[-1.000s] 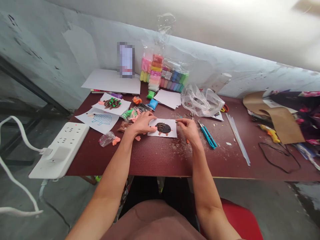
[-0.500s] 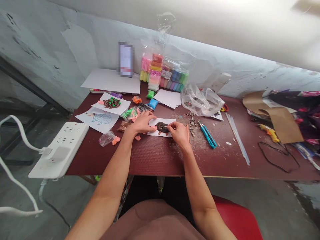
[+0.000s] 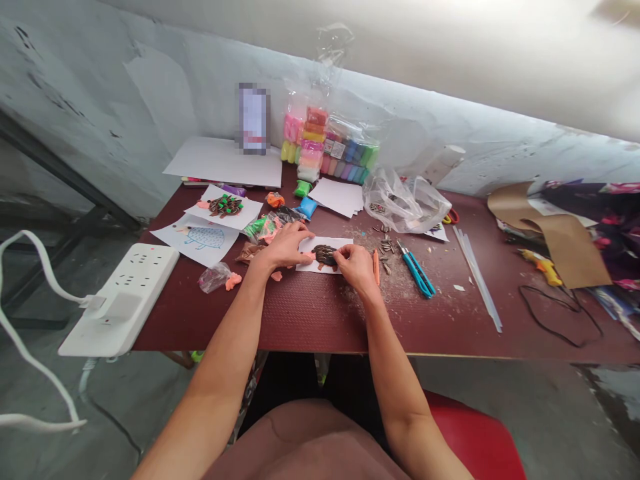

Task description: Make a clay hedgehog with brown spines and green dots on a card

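A small white card (image 3: 345,241) lies on the table in front of me, bearing a hedgehog figure (image 3: 325,255) with a pink face and dark sunflower seeds for spines. My left hand (image 3: 287,248) rests at the card's left edge, fingers stretched out and apart. At the figure's right side, the thumb and forefinger of my right hand (image 3: 355,262) pinch together; what lies between them is too small to make out. Loose sunflower seeds (image 3: 385,245) are scattered just beyond that hand. An orange stick (image 3: 376,267) and teal-handled snips (image 3: 417,270) lie to its right.
Another hedgehog figure (image 3: 226,205) and a blue hedgehog drawing (image 3: 205,238) lie left. Packs of coloured clay (image 3: 345,157) and a plastic bag (image 3: 403,203) stand behind. Clear glue sticks (image 3: 477,280) and a yellow glue gun (image 3: 545,268) lie right; a power strip (image 3: 120,300) occupies the left edge.
My right hand has shifted slightly left over the figure, exposing more of the orange stick. My left hand stays at the card's edge.
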Available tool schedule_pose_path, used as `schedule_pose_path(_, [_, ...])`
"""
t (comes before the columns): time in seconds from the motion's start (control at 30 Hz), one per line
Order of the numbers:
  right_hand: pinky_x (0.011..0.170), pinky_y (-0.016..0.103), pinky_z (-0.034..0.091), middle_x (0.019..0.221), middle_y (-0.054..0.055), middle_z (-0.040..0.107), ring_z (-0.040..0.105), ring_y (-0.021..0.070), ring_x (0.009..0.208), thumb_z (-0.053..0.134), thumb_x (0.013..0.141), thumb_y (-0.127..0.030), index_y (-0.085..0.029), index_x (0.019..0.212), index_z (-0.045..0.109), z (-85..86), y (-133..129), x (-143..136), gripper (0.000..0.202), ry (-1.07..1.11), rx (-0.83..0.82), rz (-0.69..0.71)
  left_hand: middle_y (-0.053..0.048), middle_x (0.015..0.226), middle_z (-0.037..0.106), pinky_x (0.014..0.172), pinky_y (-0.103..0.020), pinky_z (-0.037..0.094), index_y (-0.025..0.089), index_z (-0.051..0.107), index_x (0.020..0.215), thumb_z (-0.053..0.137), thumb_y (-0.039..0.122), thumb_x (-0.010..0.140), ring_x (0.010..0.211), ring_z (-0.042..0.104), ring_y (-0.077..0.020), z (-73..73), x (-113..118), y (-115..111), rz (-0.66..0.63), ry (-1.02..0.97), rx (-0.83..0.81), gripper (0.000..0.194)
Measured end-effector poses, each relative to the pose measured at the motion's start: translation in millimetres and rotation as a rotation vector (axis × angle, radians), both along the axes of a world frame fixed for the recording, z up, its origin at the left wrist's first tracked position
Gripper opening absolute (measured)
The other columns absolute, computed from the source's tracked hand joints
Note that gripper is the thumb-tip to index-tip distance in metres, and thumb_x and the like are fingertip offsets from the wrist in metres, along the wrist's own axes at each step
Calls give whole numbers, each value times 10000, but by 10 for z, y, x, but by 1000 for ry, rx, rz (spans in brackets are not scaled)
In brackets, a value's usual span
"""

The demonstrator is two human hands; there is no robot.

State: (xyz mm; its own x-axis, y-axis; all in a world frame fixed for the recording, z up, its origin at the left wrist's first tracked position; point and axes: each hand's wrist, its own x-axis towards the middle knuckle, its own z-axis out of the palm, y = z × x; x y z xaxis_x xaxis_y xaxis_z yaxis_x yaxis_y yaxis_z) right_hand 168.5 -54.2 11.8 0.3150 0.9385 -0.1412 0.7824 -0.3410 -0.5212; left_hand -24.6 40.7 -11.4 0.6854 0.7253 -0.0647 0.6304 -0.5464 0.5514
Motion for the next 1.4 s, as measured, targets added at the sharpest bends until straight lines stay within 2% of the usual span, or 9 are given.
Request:
schedule_pose_path(0.27, [637, 265, 349, 788, 83, 787, 638, 170, 697, 593, 918, -218, -154, 838, 819, 129, 40, -66, 249, -81, -109, 5, -116, 1391, 564, 1186, -488, 376, 222, 663, 1390, 688, 426, 792, 1349, 491, -361, -9, -5, 4, 1, -11, -8, 632])
schedule_pose_path(0.47, [627, 267, 342, 786, 83, 788, 609, 159, 665, 593, 901, -198, -154, 839, 825, 153, 110, -56, 244, -112, -147, 46, -117, 1378, 571, 1182, -499, 382, 217, 677, 1375, 699, 410, 783, 1333, 500, -367, -25, 1, 9, 0, -23, 2, 622])
schedule_pose_path(0.67, [627, 263, 343, 771, 75, 788, 615, 159, 667, 599, 898, -198, -164, 817, 821, 136, 107, -68, 239, -94, -131, 49, -112, 1374, 572, 1179, -494, 388, 223, 679, 1370, 702, 399, 770, 1336, 498, -365, -23, -4, 6, 5, -28, 0, 627])
schedule_pose_path(0.77, [670, 255, 381, 762, 58, 785, 644, 166, 706, 614, 923, -265, -176, 812, 814, 109, 57, -40, 245, -38, -84, 32, -116, 1380, 572, 1180, -506, 387, 218, 681, 1371, 702, 397, 774, 1336, 499, -372, -24, -6, 6, 8, -31, -6, 624])
schedule_pose_path(0.83, [717, 256, 417, 806, 55, 795, 672, 179, 765, 617, 936, -306, -185, 840, 815, 101, 27, 36, 251, -40, -21, 7, -118, 1381, 575, 1180, -512, 387, 215, 683, 1369, 706, 395, 778, 1331, 506, -374, -27, -4, 8, 9, -34, -4, 618])
schedule_pose_path(0.93, [772, 275, 461, 968, 80, 813, 711, 214, 885, 597, 945, -257, -193, 972, 825, 119, 22, 256, 238, -145, 39, -97, -119, 1378, 577, 1179, -487, 390, 208, 686, 1367, 708, 399, 786, 1328, 514, -362, -25, -1, 9, 5, -36, -4, 612])
schedule_pose_path(1.07, [892, 338, 498, 1207, 159, 779, 721, 293, 1095, 547, 990, -210, -188, 1236, 798, 145, 87, 628, 352, -324, -43, -297, -127, 1378, 573, 1177, -471, 386, 191, 680, 1374, 711, 389, 785, 1328, 514, -355, -10, 0, 3, 1, -21, -5, 621])
schedule_pose_path(1.13, [930, 367, 507, 1295, 186, 737, 717, 309, 1134, 483, 1013, -171, -209, 1337, 761, 131, 124, 766, 429, -378, -73, -370, -127, 1377, 572, 1178, -482, 382, 197, 677, 1373, 707, 384, 791, 1327, 510, -356, 0, 0, -1, -1, -16, -2, 612])
schedule_pose_path(1.4, [955, 380, 509, 1296, 197, 713, 693, 319, 1164, 468, 1041, -226, -198, 1276, 791, 84, 145, 853, 401, -435, -121, -369, -125, 1372, 567, 1180, -488, 383, 205, 674, 1370, 699, 393, 798, 1319, 515, -349, -8, -6, 2, -8, -11, 12, 603])
